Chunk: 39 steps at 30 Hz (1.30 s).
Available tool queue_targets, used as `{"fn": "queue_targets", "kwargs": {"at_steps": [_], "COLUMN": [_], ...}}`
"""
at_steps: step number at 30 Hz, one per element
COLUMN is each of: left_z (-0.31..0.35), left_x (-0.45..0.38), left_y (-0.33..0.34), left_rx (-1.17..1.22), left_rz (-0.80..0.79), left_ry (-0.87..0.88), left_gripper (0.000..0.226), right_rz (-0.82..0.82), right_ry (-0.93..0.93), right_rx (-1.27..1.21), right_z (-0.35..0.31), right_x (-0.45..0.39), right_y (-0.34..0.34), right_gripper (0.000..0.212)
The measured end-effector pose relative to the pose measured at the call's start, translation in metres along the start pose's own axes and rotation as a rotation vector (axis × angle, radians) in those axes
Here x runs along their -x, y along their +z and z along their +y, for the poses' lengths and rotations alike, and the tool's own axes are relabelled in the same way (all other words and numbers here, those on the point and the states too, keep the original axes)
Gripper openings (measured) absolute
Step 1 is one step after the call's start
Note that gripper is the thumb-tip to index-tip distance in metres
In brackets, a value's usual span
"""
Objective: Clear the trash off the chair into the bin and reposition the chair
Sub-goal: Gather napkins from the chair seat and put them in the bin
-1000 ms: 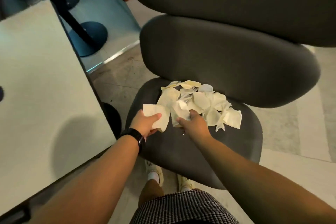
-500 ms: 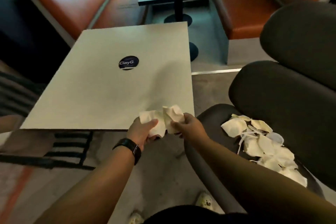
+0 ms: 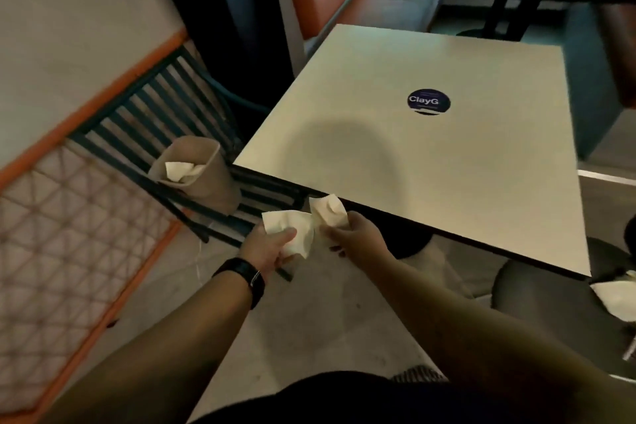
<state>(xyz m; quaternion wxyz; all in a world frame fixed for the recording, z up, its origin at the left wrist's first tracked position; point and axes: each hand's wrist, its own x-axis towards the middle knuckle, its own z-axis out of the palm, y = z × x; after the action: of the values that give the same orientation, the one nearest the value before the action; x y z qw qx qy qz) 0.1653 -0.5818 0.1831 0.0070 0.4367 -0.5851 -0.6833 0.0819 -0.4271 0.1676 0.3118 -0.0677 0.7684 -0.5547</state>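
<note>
Napkins [image 3: 303,224] now nearer bin [image 3: 196,175]

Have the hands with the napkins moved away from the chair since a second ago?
Yes. The left hand and right hand left the chair, crossing the table corner toward the bin.

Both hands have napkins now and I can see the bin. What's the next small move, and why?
Probably carry both hands forward and left until they hang over the bin, then let go. The left hand grips one napkin and the right hand another, both short of the bin's open mouth, which already holds paper. More trash shows on the chair.
</note>
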Motion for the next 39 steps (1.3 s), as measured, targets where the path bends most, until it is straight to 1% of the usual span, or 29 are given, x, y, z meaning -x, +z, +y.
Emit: {"fn": "queue_targets", "kwargs": {"at_steps": [2, 6, 8, 12, 15, 17, 20, 22, 25, 27, 30, 32, 34, 36, 39], "left_z": [0.004, 0.012, 0.016, 0.032, 0.054, 0.072, 0.100, 0.113, 0.126, 0.136, 0.152, 0.165, 0.168, 0.171, 0.172], "left_x": [-0.014, -0.042, -0.058, -0.102, -0.138, -0.158, -0.193, -0.213, -0.245, -0.272, -0.302, -0.318, -0.333, -0.342, -0.351], "left_y": [-0.046, -0.101, -0.120, -0.149, -0.169, -0.183, -0.209, -0.226, -0.255, -0.278, -0.301, -0.315, -0.329, -0.341, -0.354], "left_rx": [0.059, 0.146, 0.202, 0.220, 0.281, 0.301, 0.359, 0.382, 0.381, 0.358, 0.275, 0.146, 0.015, -0.068, -0.157], "left_rz": [0.032, 0.099, 0.116, 0.177, 0.253, 0.275, 0.332, 0.378, 0.419, 0.419, 0.346, 0.243, 0.177, 0.149, 0.139], "left_ry": [-0.010, -0.061, -0.086, -0.125, -0.128, -0.133, -0.125, -0.133, -0.159, -0.165, -0.172, -0.242, -0.302, -0.288, -0.267], "left_gripper": [0.032, 0.036, 0.035, 0.036, 0.030, 0.026, 0.031, 0.032, 0.036, 0.044, 0.047, 0.052, 0.056, 0.050, 0.042], "right_rz": [-0.058, -0.138, -0.165, -0.231, -0.309, -0.344, -0.424, -0.442, -0.416, -0.389, -0.350, -0.307, -0.273, -0.262, -0.226], "right_ry": [0.008, 0.037, 0.045, 0.078, 0.067, 0.097, 0.104, 0.111, 0.135, 0.128, 0.117, 0.188, 0.261, 0.297, 0.380], "right_rx": [0.014, 0.082, 0.113, 0.155, 0.223, 0.270, 0.336, 0.346, 0.376, 0.377, 0.346, 0.333, 0.419, 0.489, 0.445], "right_z": [-0.011, -0.032, -0.044, -0.068, -0.090, -0.103, -0.132, -0.150, -0.173, -0.186, -0.202, -0.207, -0.207, -0.198, -0.185], "right_x": [-0.013, -0.046, -0.070, -0.121, -0.166, -0.193, -0.234, -0.257, -0.291, -0.315, -0.338, -0.356, -0.364, -0.369, -0.361], "right_y": [0.047, 0.102, 0.123, 0.156, 0.182, 0.199, 0.224, 0.240, 0.266, 0.288, 0.318, 0.338, 0.349, 0.356, 0.357], "right_gripper": [0.025, 0.027, 0.029, 0.031, 0.035, 0.038, 0.036, 0.037, 0.040, 0.040, 0.044, 0.049, 0.049, 0.046, 0.025]}}
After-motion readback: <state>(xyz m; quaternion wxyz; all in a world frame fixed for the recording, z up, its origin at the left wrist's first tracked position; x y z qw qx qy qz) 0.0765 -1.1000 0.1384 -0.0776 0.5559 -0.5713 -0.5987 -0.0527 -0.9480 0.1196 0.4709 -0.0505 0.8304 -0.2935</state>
